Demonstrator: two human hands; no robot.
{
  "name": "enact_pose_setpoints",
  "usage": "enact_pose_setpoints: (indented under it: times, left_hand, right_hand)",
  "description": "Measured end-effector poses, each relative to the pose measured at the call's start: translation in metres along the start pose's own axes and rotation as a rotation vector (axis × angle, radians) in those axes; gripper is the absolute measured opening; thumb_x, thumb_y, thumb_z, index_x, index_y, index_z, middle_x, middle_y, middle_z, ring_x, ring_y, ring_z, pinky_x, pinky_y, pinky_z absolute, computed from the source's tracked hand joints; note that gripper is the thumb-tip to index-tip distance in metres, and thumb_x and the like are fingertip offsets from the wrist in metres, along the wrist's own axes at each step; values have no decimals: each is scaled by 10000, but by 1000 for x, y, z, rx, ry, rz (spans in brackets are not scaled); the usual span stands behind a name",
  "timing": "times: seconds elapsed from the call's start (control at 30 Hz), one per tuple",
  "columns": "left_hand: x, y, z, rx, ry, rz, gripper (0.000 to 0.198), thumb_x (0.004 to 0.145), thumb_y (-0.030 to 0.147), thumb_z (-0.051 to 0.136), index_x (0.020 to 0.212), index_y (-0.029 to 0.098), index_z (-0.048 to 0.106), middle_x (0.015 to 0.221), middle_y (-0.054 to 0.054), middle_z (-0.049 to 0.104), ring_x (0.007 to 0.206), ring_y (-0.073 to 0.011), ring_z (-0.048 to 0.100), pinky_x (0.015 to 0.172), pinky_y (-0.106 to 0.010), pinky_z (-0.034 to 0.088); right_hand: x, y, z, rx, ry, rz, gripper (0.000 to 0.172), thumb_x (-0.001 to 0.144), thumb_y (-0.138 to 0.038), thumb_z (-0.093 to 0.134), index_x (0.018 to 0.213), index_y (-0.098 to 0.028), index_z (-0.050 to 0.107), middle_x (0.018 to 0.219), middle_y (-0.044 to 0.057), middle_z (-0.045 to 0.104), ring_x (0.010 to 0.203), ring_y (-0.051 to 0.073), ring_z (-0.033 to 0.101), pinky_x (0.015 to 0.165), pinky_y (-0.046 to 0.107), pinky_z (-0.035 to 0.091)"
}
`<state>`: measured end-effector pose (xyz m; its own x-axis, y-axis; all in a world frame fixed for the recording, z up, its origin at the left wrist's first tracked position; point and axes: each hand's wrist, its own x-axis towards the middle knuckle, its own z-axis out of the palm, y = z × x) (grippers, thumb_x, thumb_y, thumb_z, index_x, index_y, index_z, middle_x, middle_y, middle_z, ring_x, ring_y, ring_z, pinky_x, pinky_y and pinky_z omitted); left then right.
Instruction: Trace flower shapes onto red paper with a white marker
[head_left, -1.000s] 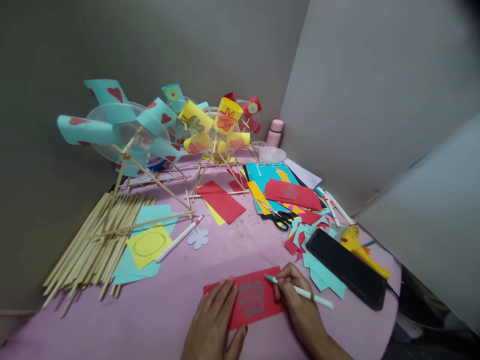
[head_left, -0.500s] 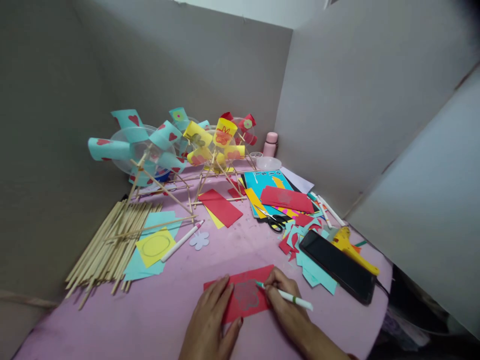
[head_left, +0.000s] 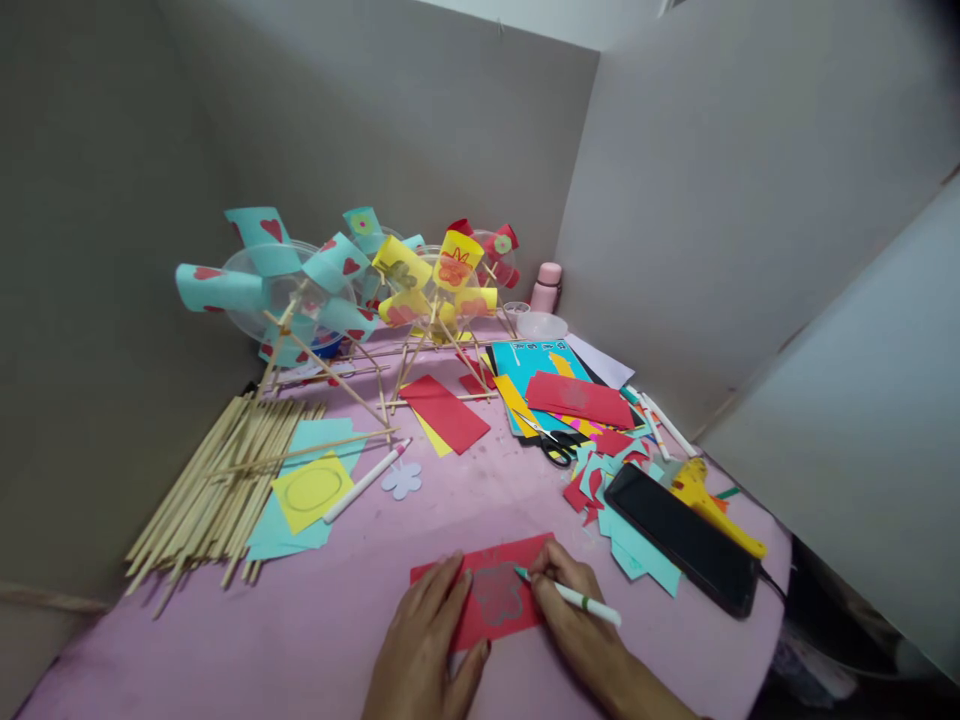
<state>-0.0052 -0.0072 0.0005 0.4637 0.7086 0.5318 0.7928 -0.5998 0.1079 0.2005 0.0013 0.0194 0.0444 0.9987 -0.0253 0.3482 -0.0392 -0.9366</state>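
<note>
A red paper strip (head_left: 480, 632) lies on the pink table in front of me, bearing a greyish flower-like drawing. My left hand (head_left: 431, 625) rests flat on its left end, fingers stretched out, thumb at the lower edge. In my right hand (head_left: 566, 590) is a white felt-tip marker (head_left: 596, 606) with a green band. Its green tip touches the strip, or nearly so, at the drawing's upper right edge. Beyond the strip lie a pale flower-shaped cutout (head_left: 402, 481) and a white marker with a pink cap (head_left: 367, 481).
Wooden sticks (head_left: 217, 490) are piled at left beside yellow paper (head_left: 313, 492). Paper pinwheels on stick stands (head_left: 285, 320) rise behind. Scissors (head_left: 555, 445), a phone (head_left: 682, 540), a yellow glue gun (head_left: 712, 510) and paper scraps lie at right. Grey partitions (head_left: 712, 200) enclose the table.
The view has shifted slightly. The marker tip stays near the drawing's right edge, with the marker's angle almost unchanged. My left hand still lies on the red strip.
</note>
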Motion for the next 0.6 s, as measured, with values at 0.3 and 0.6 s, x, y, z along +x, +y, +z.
enact_pose_setpoints:
  times: [0.3, 0.6]
  left_hand:
    - [0, 1, 1, -5, -11, -4, 513, 809, 330, 602, 1285, 175, 492, 1301, -109, 575, 1144, -246, 578, 877, -358, 540]
    - [1, 1, -2, 78, -24, 50, 490, 828, 347, 571, 1264, 135, 497, 1287, -123, 582, 1132, -247, 586, 851, -365, 558]
  right_hand:
    - [-1, 0, 0, -56, -21, -18, 128, 796, -172, 397, 685, -226, 429, 565, -65, 431, 533, 145, 422, 517, 252, 275]
    - [-3, -2, -1, -108, 10, -1, 130, 777, -189, 401, 655, -224, 428, 577, -50, 425, 565, 154, 414, 537, 259, 284]
